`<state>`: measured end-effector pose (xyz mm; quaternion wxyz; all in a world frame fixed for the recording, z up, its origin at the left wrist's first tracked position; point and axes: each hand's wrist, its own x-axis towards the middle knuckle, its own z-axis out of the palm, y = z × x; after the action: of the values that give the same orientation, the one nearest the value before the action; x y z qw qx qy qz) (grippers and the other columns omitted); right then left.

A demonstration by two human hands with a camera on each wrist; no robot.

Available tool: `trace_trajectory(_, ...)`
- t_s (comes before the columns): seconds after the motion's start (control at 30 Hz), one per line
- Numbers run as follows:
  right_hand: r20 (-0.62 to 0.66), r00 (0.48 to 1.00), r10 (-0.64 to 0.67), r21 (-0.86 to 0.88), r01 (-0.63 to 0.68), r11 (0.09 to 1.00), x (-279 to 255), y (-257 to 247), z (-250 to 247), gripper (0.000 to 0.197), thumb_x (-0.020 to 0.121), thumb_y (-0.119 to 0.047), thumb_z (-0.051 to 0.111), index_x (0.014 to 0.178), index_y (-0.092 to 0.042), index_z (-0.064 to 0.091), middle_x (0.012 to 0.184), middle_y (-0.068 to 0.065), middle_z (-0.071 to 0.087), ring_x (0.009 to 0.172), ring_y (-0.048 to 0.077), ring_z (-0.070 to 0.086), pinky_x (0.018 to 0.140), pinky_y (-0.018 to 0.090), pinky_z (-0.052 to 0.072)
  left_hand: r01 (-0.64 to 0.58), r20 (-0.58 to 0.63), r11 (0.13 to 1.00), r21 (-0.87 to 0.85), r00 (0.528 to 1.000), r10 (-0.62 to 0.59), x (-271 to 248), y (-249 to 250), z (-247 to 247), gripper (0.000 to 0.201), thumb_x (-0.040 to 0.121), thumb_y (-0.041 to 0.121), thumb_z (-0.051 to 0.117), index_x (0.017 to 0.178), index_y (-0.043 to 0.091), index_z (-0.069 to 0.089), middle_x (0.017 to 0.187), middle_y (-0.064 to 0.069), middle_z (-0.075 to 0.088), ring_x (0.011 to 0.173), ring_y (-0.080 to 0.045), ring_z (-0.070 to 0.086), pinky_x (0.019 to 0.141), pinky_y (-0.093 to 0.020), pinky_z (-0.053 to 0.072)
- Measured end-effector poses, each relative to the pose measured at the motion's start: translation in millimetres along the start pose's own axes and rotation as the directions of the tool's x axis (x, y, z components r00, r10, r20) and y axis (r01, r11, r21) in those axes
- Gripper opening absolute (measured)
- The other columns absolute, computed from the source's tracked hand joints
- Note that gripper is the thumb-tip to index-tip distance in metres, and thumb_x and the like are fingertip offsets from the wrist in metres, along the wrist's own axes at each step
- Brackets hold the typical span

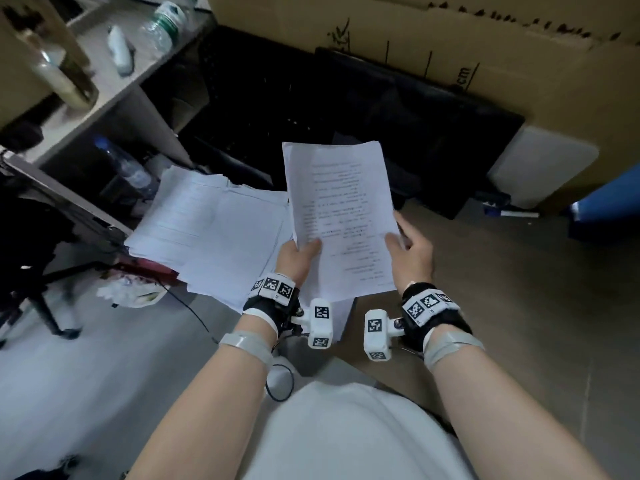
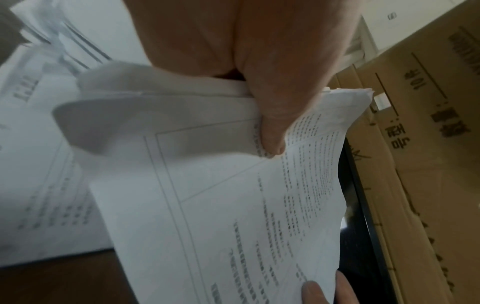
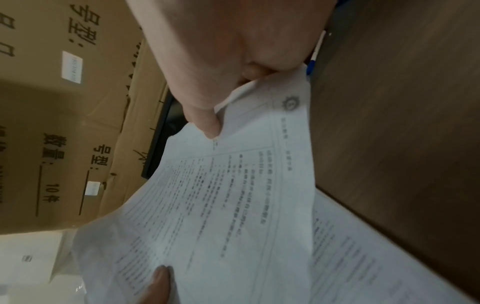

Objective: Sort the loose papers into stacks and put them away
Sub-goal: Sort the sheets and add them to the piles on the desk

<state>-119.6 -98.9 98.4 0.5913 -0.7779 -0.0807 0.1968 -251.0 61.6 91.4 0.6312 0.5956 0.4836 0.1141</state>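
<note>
I hold a thin sheaf of printed papers (image 1: 341, 216) upright in front of me with both hands. My left hand (image 1: 298, 256) pinches its lower left edge, thumb on the printed face (image 2: 272, 131). My right hand (image 1: 410, 249) pinches the right edge, thumb on top (image 3: 207, 121). The same sheaf fills the left wrist view (image 2: 246, 205) and the right wrist view (image 3: 221, 205). A bigger, untidy pile of loose papers (image 1: 211, 226) lies to the left, lower than the sheaf.
Large cardboard boxes (image 1: 485, 46) stand behind, with a black flat panel (image 1: 398, 116) leaning on them. A shelf (image 1: 114, 84) at the left holds plastic bottles (image 1: 162, 26). A chair base (image 1: 41, 299) stands at far left, and a pen (image 1: 512, 213) lies on the brown floor.
</note>
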Motion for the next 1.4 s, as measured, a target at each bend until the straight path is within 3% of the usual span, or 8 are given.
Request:
trace_trajectory(0.1, -0.151, 0.988, -0.004, -0.021, 0.001, 1.0, 2, -5, 39, 0.014, 0.083, -0.023, 0.072, 0.096, -0.027, 0.074, 0.091, -0.014, 0.073, 0.081, -0.003, 0.066, 0.086, 0.037, 0.057, 0.0, 0.034, 0.999, -0.042, 0.999, 0.002, 21, -4, -37, 0.029, 0.085, 0.028, 0.07, 0.104, 0.006, 0.071, 0.1, -0.015, 0.075, 0.093, -0.034, 0.071, 0.089, -0.054, 0.056)
trace_trajectory(0.23, -0.284, 0.958, 0.038, -0.149, -0.083, 0.985, -2, -15, 106, 0.015, 0.075, -0.037, 0.078, 0.07, -0.028, 0.067, 0.078, -0.008, 0.071, 0.078, 0.013, 0.068, 0.082, 0.039, 0.056, -0.017, 0.087, 0.998, -0.052, 0.996, 0.022, 56, 0, -100, 0.018, 0.092, 0.019, 0.068, 0.104, 0.005, 0.07, 0.104, -0.017, 0.073, 0.097, -0.034, 0.07, 0.091, -0.049, 0.056)
trace_trajectory(0.5, -0.346, 0.938, 0.001, -0.269, -0.1, 0.958, -33, -37, 196, 0.012, 0.086, -0.033, 0.073, 0.08, -0.022, 0.069, 0.073, -0.015, 0.067, 0.073, 0.011, 0.065, 0.07, 0.03, 0.053, 0.004, 0.243, 0.999, -0.048, 0.97, 0.007, 109, 4, -194, 0.013, 0.089, 0.023, 0.07, 0.101, 0.017, 0.072, 0.106, -0.009, 0.075, 0.1, -0.027, 0.071, 0.097, -0.048, 0.054)
trace_trajectory(0.7, -0.359, 0.928, -0.102, -0.544, -0.12, 0.83, -42, -52, 209, 0.024, 0.098, -0.041, 0.055, 0.1, -0.025, 0.073, 0.088, -0.001, 0.072, 0.084, 0.025, 0.065, 0.072, 0.032, 0.048, 0.009, 0.322, 0.999, -0.046, 0.947, 0.006, 116, 13, -206, 0.017, 0.092, 0.025, 0.068, 0.106, 0.017, 0.071, 0.108, -0.006, 0.075, 0.101, -0.024, 0.07, 0.098, -0.047, 0.053)
trace_trajectory(1.0, -0.236, 0.926, -0.296, -0.545, 0.126, 0.829, -43, -59, 226, 0.026, 0.1, -0.031, 0.056, 0.12, -0.036, 0.07, 0.075, 0.001, 0.069, 0.065, 0.022, 0.058, 0.064, 0.03, 0.048, -0.004, 0.289, 0.999, -0.037, 0.957, 0.015, 120, 31, -217, 0.029, 0.086, 0.032, 0.071, 0.108, 0.013, 0.071, 0.105, -0.007, 0.075, 0.101, -0.028, 0.071, 0.098, -0.051, 0.053)
trace_trajectory(1.17, -0.179, 0.984, 0.003, -0.219, -0.043, 0.975, -35, -40, 212, 0.012, 0.092, -0.032, 0.065, 0.101, -0.026, 0.07, 0.101, -0.011, 0.071, 0.1, 0.009, 0.065, 0.089, 0.029, 0.052, -0.008, 0.273, 0.999, -0.053, 0.962, 0.022, 112, 20, -212, 0.022, 0.094, 0.023, 0.067, 0.111, 0.011, 0.069, 0.106, -0.009, 0.075, 0.099, -0.027, 0.072, 0.095, -0.05, 0.055)
trace_trajectory(1.27, -0.196, 0.977, 0.078, -0.199, -0.118, 0.973, -36, -31, 201, 0.016, 0.098, -0.03, 0.058, 0.105, -0.016, 0.063, 0.097, -0.002, 0.069, 0.091, 0.017, 0.065, 0.077, 0.027, 0.046, -0.022, 0.274, 0.999, -0.038, 0.961, 0.031, 102, 10, -205, 0.023, 0.091, 0.032, 0.07, 0.106, 0.014, 0.071, 0.103, -0.008, 0.076, 0.096, -0.027, 0.072, 0.09, -0.046, 0.057)
trace_trajectory(1.4, -0.228, 0.961, 0.157, -0.185, -0.201, 0.962, -34, -23, 193, 0.026, 0.105, -0.031, 0.044, 0.117, -0.01, 0.052, 0.094, 0.001, 0.063, 0.087, 0.024, 0.06, 0.072, 0.029, 0.039, -0.088, 0.272, 0.995, 0.053, 0.96, 0.071, 99, 12, -192, 0.039, 0.097, 0.037, 0.061, 0.121, 0.007, 0.066, 0.109, -0.002, 0.071, 0.094, -0.014, 0.067, 0.077, -0.025, 0.053)
